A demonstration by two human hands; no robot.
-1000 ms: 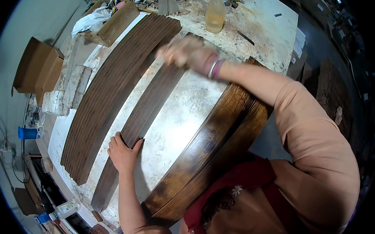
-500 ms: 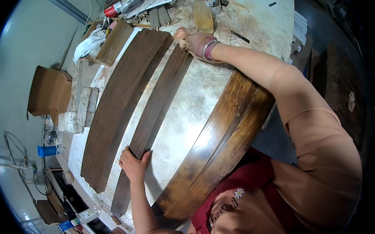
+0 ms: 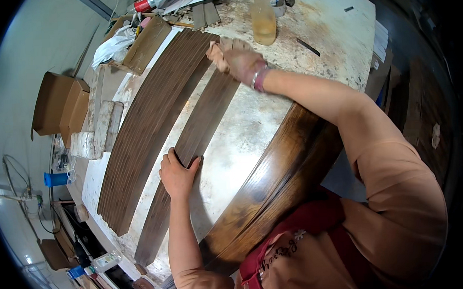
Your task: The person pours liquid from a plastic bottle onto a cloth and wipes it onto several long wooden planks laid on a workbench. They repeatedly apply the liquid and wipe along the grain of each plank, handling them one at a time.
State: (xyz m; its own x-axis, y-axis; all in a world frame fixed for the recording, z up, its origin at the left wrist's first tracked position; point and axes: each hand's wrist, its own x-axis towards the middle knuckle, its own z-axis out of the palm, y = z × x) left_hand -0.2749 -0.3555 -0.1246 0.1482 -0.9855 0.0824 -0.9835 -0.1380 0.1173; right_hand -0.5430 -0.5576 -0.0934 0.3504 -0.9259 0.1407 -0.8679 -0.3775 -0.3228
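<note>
A long dark brown wooden strip (image 3: 193, 126) lies slantwise on the white worktable. My left hand (image 3: 178, 174) straddles its lower middle, thumb at one edge and fingers at the other. At the strip's far end is my right hand (image 3: 242, 64), in a stained thin glove, closed around a crumpled tan rag (image 3: 217, 56) that presses on the wood. A stack of similar dark strips (image 3: 154, 125) lies alongside to the left. Nearer my body rests a glossy brown wooden board (image 3: 274, 166) with visible grain.
A capped bottle of yellowish liquid (image 3: 263, 18) stands just beyond my right hand. An open carton of odds and ends (image 3: 145, 44) sits at the far left, near an empty brown box (image 3: 60, 109). A thin dark sliver (image 3: 308, 47) lies on the table (image 3: 336, 39).
My left hand has slid a little farther up the strip. My right hand and the rag have shifted slightly along its far end. The whole view has tilted a little.
</note>
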